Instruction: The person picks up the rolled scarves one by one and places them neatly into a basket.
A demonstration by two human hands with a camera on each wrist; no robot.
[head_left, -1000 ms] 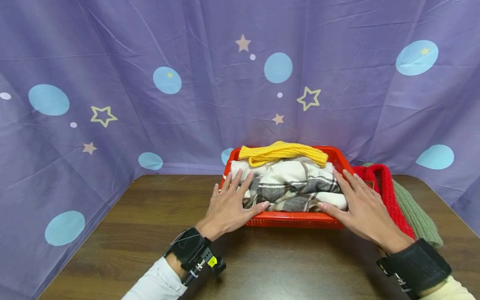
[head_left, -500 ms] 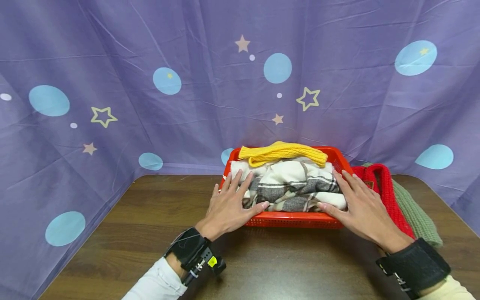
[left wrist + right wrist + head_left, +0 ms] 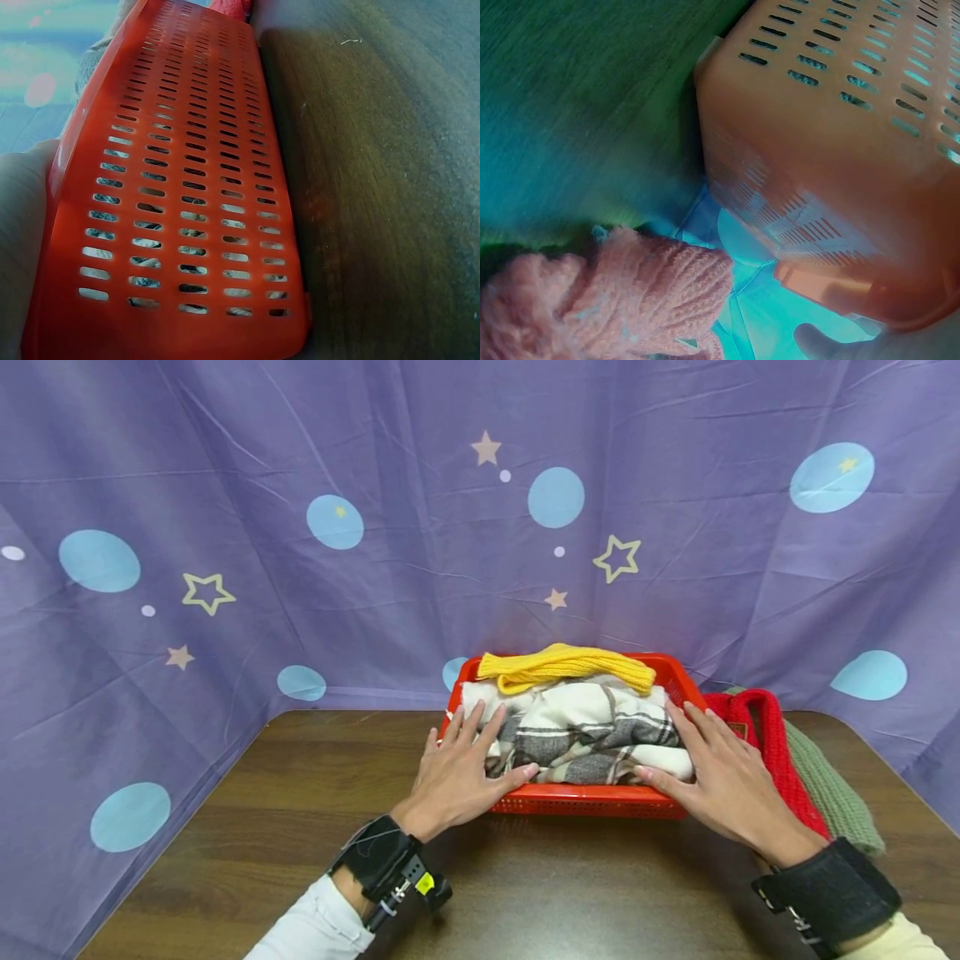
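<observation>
A red plastic basket (image 3: 588, 793) with slotted walls stands on the table, filled with a crumpled white, grey and brown plaid cloth (image 3: 573, 718). Across its back lies a folded yellow ribbed knit (image 3: 566, 667). My left hand (image 3: 456, 777) rests on the basket's front left corner, fingers spread, thumb along the front rim. At the opposite front corner my right hand (image 3: 723, 777) lies the same way, fingers straight along the right side. In the left wrist view, the basket's long wall (image 3: 176, 172) fills the middle, with part of the hand at the left edge.
Right of the basket, partly behind my right hand, lies a red knit (image 3: 776, 747) over a green ribbed knit (image 3: 836, 789). The brown wooden table (image 3: 322, 802) extends to the left and front. A purple curtain (image 3: 420, 510) with stars hangs close behind the basket.
</observation>
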